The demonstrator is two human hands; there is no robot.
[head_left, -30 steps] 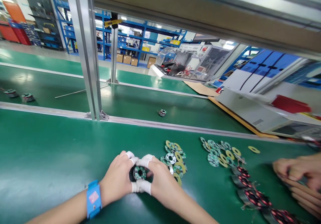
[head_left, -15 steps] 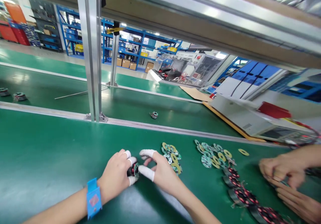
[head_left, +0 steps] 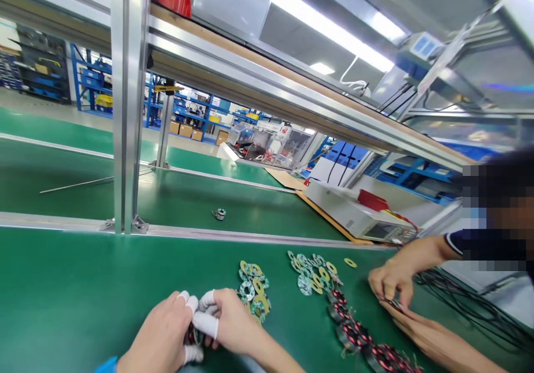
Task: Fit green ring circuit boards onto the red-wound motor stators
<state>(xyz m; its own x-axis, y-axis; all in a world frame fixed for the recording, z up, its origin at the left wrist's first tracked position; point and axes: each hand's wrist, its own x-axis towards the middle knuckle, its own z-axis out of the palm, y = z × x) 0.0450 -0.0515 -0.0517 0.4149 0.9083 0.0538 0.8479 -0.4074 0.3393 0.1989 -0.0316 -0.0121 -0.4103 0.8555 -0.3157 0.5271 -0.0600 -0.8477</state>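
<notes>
My left hand (head_left: 161, 331) is closed around a small motor stator (head_left: 194, 336) with red windings and a green ring-shaped board on its face. White finger cots cover several of its fingertips, and a blue wrist strap (head_left: 107, 366) shows at the bottom edge. From the right, my right hand (head_left: 236, 320) has its cot-covered thumb and fingers pinched together at the stator's upper edge. Both hands hide most of the part. Just beyond my right hand lies a heap of green and yellow ring boards (head_left: 247, 290).
A second heap of ring boards (head_left: 305, 284) and a row of stators (head_left: 354, 334) lie to the right. A co-worker's hands (head_left: 394, 289) handle a small part beside black cables (head_left: 463, 306). One stator (head_left: 219, 214) sits beyond the rail (head_left: 233, 238); a metal post (head_left: 125, 111) rises at left.
The view has swung right and up, bringing the co-worker's arm and head into sight. My right fingers, apart from the stator before, have closed in on it.
</notes>
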